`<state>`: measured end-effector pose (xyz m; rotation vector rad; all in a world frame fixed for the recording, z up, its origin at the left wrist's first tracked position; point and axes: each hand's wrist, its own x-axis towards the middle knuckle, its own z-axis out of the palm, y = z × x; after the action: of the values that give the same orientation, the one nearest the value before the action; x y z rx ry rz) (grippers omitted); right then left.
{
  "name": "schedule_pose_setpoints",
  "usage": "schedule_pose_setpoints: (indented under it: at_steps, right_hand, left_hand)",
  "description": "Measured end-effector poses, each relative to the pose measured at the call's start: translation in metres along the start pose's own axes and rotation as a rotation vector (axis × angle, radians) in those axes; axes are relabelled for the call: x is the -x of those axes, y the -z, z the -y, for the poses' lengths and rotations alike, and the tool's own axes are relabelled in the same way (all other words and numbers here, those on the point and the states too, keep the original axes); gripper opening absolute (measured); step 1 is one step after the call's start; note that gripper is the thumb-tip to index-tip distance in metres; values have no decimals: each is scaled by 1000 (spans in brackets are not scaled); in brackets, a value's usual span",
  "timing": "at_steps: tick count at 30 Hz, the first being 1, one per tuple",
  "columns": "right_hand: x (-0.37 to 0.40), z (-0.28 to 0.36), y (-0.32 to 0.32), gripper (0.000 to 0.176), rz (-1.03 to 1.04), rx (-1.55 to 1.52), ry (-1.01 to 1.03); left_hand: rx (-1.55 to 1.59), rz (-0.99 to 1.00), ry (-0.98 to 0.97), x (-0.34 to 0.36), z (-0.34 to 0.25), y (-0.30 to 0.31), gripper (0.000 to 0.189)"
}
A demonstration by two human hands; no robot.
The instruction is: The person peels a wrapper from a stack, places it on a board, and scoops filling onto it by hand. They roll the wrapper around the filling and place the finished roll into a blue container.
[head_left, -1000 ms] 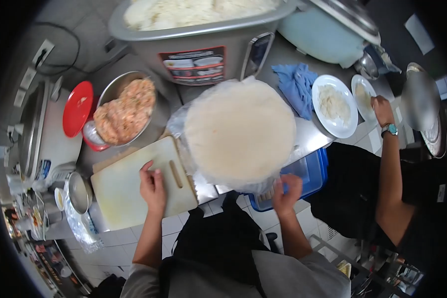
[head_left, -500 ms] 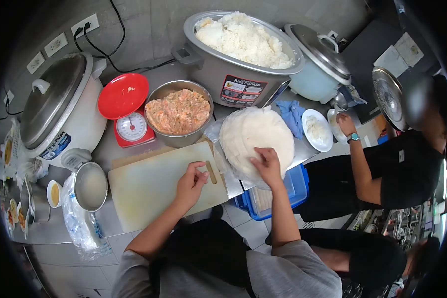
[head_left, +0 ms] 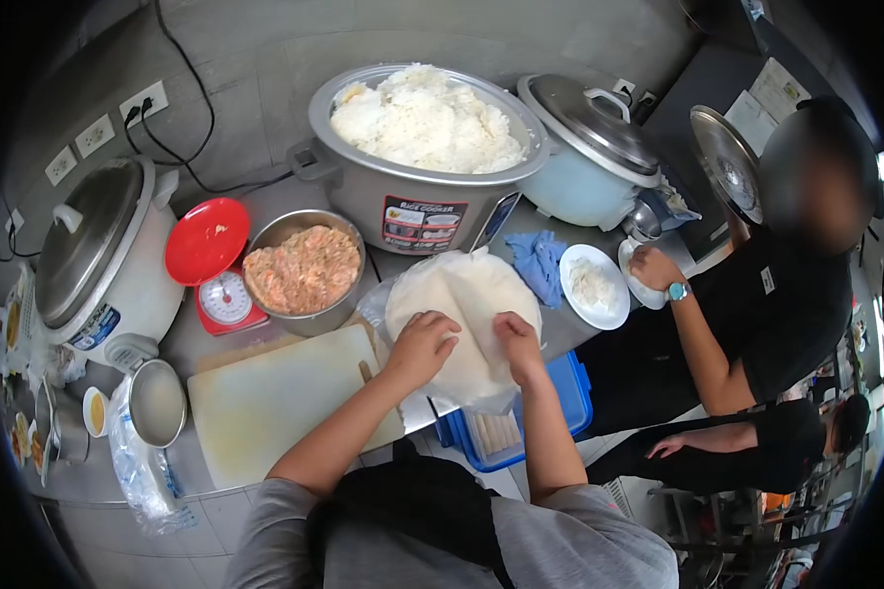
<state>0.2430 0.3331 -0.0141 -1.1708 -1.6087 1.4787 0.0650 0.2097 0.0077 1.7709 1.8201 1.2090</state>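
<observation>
A stack of round white sheets [head_left: 462, 294] lies on clear plastic at the table edge, with a raised fold running down its middle. On the left part of the stack rests my left hand [head_left: 425, 346], its fingers bent and a little apart, holding nothing that shows. My right hand [head_left: 517, 344] is pinched at the stack's right side, where a sheet's edge lifts; its fingertips are partly hidden. Left of the stack are a white cutting board [head_left: 285, 402] and a metal bowl of orange-pink filling [head_left: 303, 270].
Behind stands an open rice cooker [head_left: 427, 201] full of rice. A red scale [head_left: 228, 299] is left, a blue cloth [head_left: 537, 267] and plate [head_left: 595, 287] right. A blue-rimmed container [head_left: 506, 442] sits below the edge. A co-worker [head_left: 707, 334] touches another plate.
My left hand has moved from over the cutting board onto the stack. A fold has risen in the top sheet. The camera view has shifted, and another person's arm shows at lower right.
</observation>
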Motion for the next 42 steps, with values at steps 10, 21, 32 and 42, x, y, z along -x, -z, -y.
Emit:
schedule_pose_setpoints:
  at_steps: [10, 21, 32, 42]
  right_hand:
    - [-6, 98, 100, 13, -73, -342, 204]
    - [48, 164, -55, 22, 745, -603, 101]
    - [74, -2, -189, 54, 704, 270, 28]
    - [101, 2, -202, 40, 244, 141, 211]
  left_hand:
    - [-225, 122, 14, -8, 10, -28, 44]
    - [1675, -86, 664, 82, 18, 41, 74]
    - [768, -555, 772, 269, 70, 188, 65]
    - [360, -290, 786, 253, 107, 212, 50]
